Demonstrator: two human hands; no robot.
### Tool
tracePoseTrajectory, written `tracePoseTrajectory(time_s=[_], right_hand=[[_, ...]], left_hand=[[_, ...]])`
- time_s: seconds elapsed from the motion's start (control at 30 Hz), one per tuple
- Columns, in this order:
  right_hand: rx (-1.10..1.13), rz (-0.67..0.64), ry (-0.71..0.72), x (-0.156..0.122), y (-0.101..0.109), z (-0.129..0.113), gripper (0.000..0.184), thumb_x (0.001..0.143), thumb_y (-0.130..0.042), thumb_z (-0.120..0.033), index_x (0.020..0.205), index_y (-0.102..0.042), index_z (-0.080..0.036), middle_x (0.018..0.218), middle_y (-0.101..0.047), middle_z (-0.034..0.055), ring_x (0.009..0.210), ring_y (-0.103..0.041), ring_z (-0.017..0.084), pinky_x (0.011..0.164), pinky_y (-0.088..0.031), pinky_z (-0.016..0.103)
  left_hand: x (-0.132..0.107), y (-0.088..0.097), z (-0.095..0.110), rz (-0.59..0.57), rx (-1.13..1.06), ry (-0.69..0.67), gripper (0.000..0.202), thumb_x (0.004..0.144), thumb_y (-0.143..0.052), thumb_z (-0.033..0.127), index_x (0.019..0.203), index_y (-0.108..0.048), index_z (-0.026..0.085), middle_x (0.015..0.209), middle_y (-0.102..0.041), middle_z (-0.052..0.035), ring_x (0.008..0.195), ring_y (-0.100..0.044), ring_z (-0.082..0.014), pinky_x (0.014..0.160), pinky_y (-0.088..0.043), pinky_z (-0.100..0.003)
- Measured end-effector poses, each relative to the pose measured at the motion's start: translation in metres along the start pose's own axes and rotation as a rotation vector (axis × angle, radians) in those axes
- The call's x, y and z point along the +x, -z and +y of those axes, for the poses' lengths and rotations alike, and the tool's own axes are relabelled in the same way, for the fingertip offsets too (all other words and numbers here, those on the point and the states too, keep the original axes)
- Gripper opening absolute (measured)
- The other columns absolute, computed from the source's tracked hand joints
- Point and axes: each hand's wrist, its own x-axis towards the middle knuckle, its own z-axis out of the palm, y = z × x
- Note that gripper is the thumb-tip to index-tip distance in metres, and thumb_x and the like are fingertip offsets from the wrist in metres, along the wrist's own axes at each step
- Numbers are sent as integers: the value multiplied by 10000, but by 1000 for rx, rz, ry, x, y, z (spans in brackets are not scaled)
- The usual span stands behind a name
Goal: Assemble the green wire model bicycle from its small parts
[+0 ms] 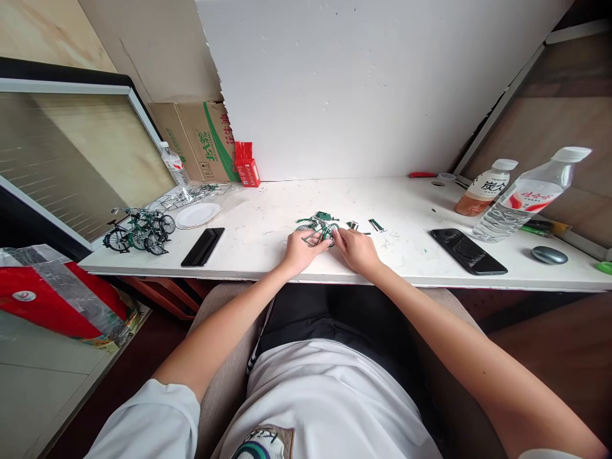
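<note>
A small green and black model bicycle [319,224] is in front of me at the near part of the white table. My left hand [302,251] grips it from the left, its fingertips partly covering the lower frame. From the right, my right hand [356,248] pinches the bicycle near a wheel with thumb and fingers, close to the left thumb. Just behind the right hand lie small green and dark pieces [352,225], and a little to their right a green strip-like part [377,225]. The exact contact of the fingertips is too small to make out.
Several assembled model bicycles [138,231] stand at the table's left end, beside a black phone [203,247] and white plates [197,215]. Another phone [467,251], a mouse [549,255], a water bottle [528,194] and a drink bottle [486,187] are on the right. A red box [247,172] stands behind.
</note>
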Motion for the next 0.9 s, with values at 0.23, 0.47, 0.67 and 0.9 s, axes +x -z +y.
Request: tracePoseTrajectory(time_s=[0.23,0.47,0.67,0.9], right_hand=[[54,-16,-20,1,3,-4,566,1175,-283,-657,917,-588,-256,800,-709,96,694,-633,268,623,-345,362],[345,-19,-14,3,6,0,471,1149,-409,-648,992,-625,-260,926,-766,96,804,-683,280,719,-509,406],[688,-7,-94,6,9,3,512,1057,-598,-740,979,-720,-249,991,-780,85,854,-712,263,785,-603,423],[1054,13,-249,9,5,8,525,902,-793,-773,936,-745,-252,1001,-723,73,847,-669,234,691,-660,394]], left_hand=[[2,1,0,30,-49,33,494,682,-1040,551,825,-773,162,889,-812,-93,871,-826,-285,912,-702,-472],[-2,3,3,71,204,-140,251,840,-952,426,899,-848,206,940,-835,-96,945,-794,-292,990,-630,-436],[-7,-1,7,67,319,-297,205,888,-875,292,1093,-887,275,1220,-848,-124,1222,-772,-367,1179,-561,-531],[-6,6,15,-216,374,-416,610,790,-832,199,1395,-809,272,1582,-701,-138,1511,-622,-400,1344,-411,-591]])
